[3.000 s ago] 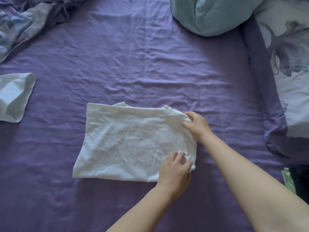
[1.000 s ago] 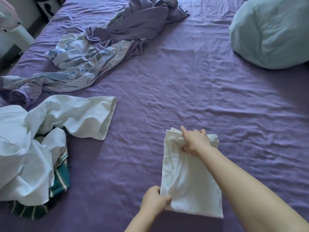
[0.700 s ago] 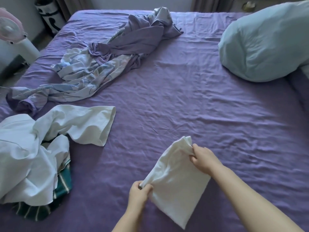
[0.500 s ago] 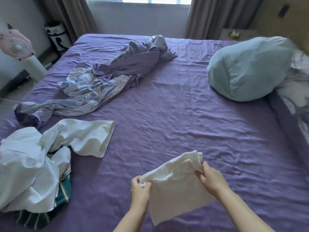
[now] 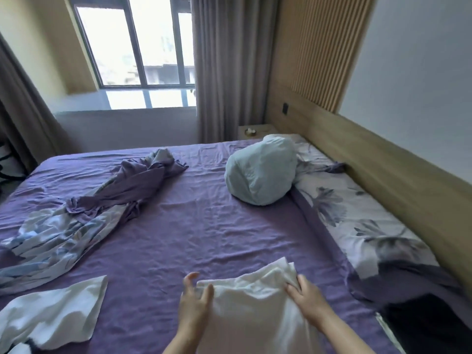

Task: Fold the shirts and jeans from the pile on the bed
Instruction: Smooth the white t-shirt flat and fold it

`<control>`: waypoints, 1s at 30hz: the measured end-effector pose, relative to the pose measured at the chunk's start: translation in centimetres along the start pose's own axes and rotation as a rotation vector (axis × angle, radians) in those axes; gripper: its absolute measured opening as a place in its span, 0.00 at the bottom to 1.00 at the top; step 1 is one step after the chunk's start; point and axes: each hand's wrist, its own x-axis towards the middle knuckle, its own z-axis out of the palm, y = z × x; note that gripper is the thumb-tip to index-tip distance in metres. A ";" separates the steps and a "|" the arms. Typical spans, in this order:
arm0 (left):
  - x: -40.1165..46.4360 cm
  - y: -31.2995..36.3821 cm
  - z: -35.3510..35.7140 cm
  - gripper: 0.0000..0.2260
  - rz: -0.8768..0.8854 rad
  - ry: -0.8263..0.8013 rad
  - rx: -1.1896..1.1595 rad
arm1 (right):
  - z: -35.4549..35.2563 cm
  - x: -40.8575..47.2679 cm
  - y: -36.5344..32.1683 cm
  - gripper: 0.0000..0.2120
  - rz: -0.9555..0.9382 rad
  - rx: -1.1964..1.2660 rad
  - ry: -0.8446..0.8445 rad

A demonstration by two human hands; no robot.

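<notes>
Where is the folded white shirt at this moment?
In the head view, the folded white shirt is at bottom centre, held between the left hand and right hand above the purple sheet.

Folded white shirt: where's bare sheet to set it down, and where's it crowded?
Widest bare purple sheet lies mid-bed, bordered by the twisted floral duvet on the left, the pale blue pillow beyond, and the folded white shirt held in left hand and right hand. Crowded: the near-left corner with unfolded white shirt, and the right edge with floral pillows.
</notes>
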 end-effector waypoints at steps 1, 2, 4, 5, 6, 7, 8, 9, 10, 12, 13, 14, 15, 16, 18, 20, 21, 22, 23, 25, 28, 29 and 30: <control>-0.8 1.5 0.8 0.16 0.009 -0.040 0.005 | -1.5 -0.6 0.4 0.17 0.013 0.002 0.039; -1.5 2.6 1.7 0.17 0.012 -0.096 -0.015 | -3.0 -1.2 0.8 0.18 0.028 0.010 0.070; -3.3 5.1 3.4 0.23 -0.029 -0.267 -0.152 | -6.0 -2.3 2.0 0.18 0.061 0.053 0.114; -4.4 6.3 4.3 0.28 -0.068 -0.359 -0.234 | -7.5 -2.9 2.9 0.18 0.078 0.061 0.127; -5.2 7.2 5.3 0.33 -0.098 -0.446 -0.319 | -9.0 -3.4 3.8 0.16 0.095 0.062 0.136; -6.3 8.1 6.3 0.35 -0.119 -0.504 -0.365 | -10.4 -3.9 5.0 0.14 0.112 0.066 0.146; -7.3 8.8 7.4 0.36 -0.127 -0.541 -0.398 | -11.9 -4.4 6.2 0.13 0.126 0.076 0.158; -8.3 9.5 8.5 0.34 -0.119 -0.564 -0.395 | -13.4 -4.9 7.5 0.13 0.139 0.096 0.172; -9.6 10.3 9.7 0.32 -0.108 -0.590 -0.377 | -14.9 -5.5 8.9 0.14 0.148 0.122 0.196; -12.3 11.7 12.5 0.19 -0.069 -0.586 -0.257 | -17.8 -6.6 11.6 0.18 0.171 0.192 0.267; -13.5 12.3 14.1 0.16 -0.058 -0.568 -0.196 | -19.2 -7.2 13.0 0.20 0.182 0.239 0.306; -14.7 12.8 15.7 0.17 -0.058 -0.556 -0.161 | -20.5 -7.8 14.4 0.20 0.181 0.271 0.349; -15.7 13.3 17.5 0.18 -0.057 -0.552 -0.128 | -21.8 -8.4 15.7 0.21 0.179 0.279 0.382; -16.7 13.7 19.2 0.18 -0.049 -0.545 -0.117 | -23.1 -8.9 17.0 0.21 0.172 0.267 0.401; -18.6 14.4 22.4 0.18 -0.042 -0.544 -0.083 | -25.5 -10.0 19.6 0.18 0.152 0.241 0.400; -20.1 14.6 25.4 0.19 -0.040 -0.572 -0.050 | -27.7 -11.0 21.9 0.11 0.112 0.225 0.369; -20.7 14.8 26.7 0.20 -0.039 -0.595 -0.024 | -28.7 -11.4 23.0 0.08 0.091 0.220 0.355; -21.2 15.0 27.9 0.20 -0.036 -0.629 -0.016 | -29.7 -11.7 24.0 0.07 0.070 0.214 0.340; -21.7 15.2 29.0 0.20 -0.044 -0.674 -0.015 | -30.6 -11.9 25.0 0.09 0.061 0.203 0.319; -22.3 15.6 30.7 0.22 -0.053 -0.762 -0.025 | -31.9 -11.8 26.8 0.15 0.088 0.185 0.267; -22.5 15.9 33.2 0.36 -0.017 -0.831 0.068 | -33.3 -11.1 28.6 0.13 0.146 0.112 0.222; -22.6 16.2 34.0 0.39 0.009 -0.853 0.132 | -33.7 -10.9 29.0 0.17 0.159 0.043 0.183; -22.6 16.2 34.9 0.42 0.029 -0.883 0.188 | -34.1 -10.7 29.4 0.23 0.156 -0.039 0.145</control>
